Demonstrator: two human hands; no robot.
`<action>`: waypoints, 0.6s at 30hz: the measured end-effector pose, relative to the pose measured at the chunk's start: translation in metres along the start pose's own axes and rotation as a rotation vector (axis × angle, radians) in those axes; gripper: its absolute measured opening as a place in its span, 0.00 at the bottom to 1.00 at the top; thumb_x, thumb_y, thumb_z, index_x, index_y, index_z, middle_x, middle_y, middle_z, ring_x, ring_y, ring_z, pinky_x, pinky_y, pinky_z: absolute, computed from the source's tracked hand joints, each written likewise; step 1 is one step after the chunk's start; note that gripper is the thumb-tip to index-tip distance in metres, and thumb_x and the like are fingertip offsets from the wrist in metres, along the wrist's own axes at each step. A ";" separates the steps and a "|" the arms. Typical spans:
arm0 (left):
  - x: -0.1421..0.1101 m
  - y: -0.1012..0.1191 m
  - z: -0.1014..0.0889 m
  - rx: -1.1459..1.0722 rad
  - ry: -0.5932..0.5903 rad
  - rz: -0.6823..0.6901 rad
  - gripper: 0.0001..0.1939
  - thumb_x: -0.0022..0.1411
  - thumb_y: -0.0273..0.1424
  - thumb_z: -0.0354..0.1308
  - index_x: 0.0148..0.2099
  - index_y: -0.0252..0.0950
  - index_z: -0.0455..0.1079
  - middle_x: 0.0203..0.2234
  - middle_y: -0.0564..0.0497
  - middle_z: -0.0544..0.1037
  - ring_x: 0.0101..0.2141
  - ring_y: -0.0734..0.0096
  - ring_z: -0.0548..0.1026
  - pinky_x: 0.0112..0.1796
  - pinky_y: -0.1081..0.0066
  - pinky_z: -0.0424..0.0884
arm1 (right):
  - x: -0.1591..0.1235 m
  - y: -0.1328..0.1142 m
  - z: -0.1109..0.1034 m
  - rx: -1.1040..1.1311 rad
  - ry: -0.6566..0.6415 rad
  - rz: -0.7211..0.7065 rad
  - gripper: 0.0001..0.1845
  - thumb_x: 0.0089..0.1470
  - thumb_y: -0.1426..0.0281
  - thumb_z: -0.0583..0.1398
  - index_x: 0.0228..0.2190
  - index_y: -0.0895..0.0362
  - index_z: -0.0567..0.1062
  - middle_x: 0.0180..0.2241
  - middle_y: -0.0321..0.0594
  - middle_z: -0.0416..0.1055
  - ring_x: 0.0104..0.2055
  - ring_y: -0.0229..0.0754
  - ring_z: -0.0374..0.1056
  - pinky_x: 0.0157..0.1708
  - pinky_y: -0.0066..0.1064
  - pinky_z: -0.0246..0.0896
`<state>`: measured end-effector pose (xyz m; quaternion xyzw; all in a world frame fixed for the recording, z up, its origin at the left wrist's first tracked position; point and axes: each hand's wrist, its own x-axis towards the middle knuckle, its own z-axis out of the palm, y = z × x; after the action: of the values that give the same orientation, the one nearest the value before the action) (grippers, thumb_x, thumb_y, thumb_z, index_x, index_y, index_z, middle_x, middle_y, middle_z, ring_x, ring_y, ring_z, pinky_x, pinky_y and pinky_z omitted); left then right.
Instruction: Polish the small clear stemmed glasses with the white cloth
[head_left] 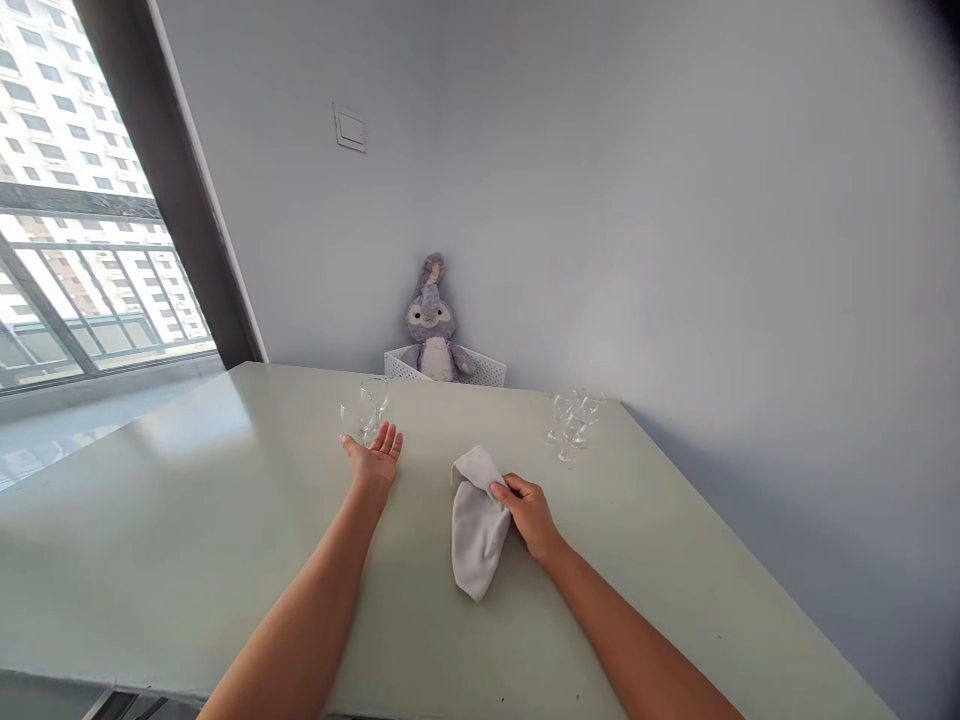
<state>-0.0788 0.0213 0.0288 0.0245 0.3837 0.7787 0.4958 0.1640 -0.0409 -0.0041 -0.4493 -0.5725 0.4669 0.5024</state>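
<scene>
My left hand (375, 458) is stretched out over the table, palm up with fingers spread. It is right in front of two clear stemmed glasses: the nearer glass (358, 416) and the farther glass (377, 392). My fingers partly overlap the nearer one, and I cannot tell whether they touch it. A light grey cloth (477, 535) hangs loosely from my right hand (529, 510), pinched between thumb and fingers at its upper right edge. Several more clear stemmed glasses (574, 415) stand close together beyond my right hand.
The pale, glossy table (420, 640) runs back to a corner of plain walls. Behind its far edge, a purple plush toy (435, 330) sits in a white perforated basket (491, 372). A window with a railing (97, 295) is at the left, and a light switch (351, 129) is on the wall.
</scene>
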 end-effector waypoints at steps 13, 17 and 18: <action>0.005 0.000 -0.001 -0.152 -0.161 0.027 0.23 0.54 0.53 0.47 0.42 0.40 0.54 0.41 0.44 0.69 0.41 0.68 0.73 0.40 0.68 0.70 | 0.009 -0.020 -0.038 0.509 0.104 0.212 0.15 0.43 0.59 0.62 0.30 0.56 0.70 0.25 0.36 0.71 0.24 0.40 0.65 0.24 0.30 0.59; -0.014 -0.015 0.007 -0.080 -0.108 0.120 0.18 0.55 0.46 0.51 0.39 0.39 0.56 0.33 0.49 0.70 0.38 0.72 0.74 0.42 0.69 0.68 | 0.014 -0.023 -0.049 0.392 0.127 0.187 0.17 0.40 0.58 0.63 0.29 0.57 0.70 0.23 0.36 0.70 0.23 0.41 0.65 0.23 0.30 0.59; -0.020 -0.022 0.009 -0.061 -0.136 0.126 0.16 0.55 0.45 0.52 0.38 0.38 0.57 0.31 0.50 0.70 0.37 0.72 0.75 0.42 0.68 0.68 | 0.015 -0.023 -0.051 0.395 0.140 0.174 0.18 0.41 0.57 0.63 0.30 0.57 0.70 0.24 0.37 0.71 0.24 0.41 0.66 0.23 0.30 0.59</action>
<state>-0.0485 0.0150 0.0283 0.0862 0.3231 0.8161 0.4713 0.2120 -0.0255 0.0240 -0.4213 -0.3927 0.5791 0.5769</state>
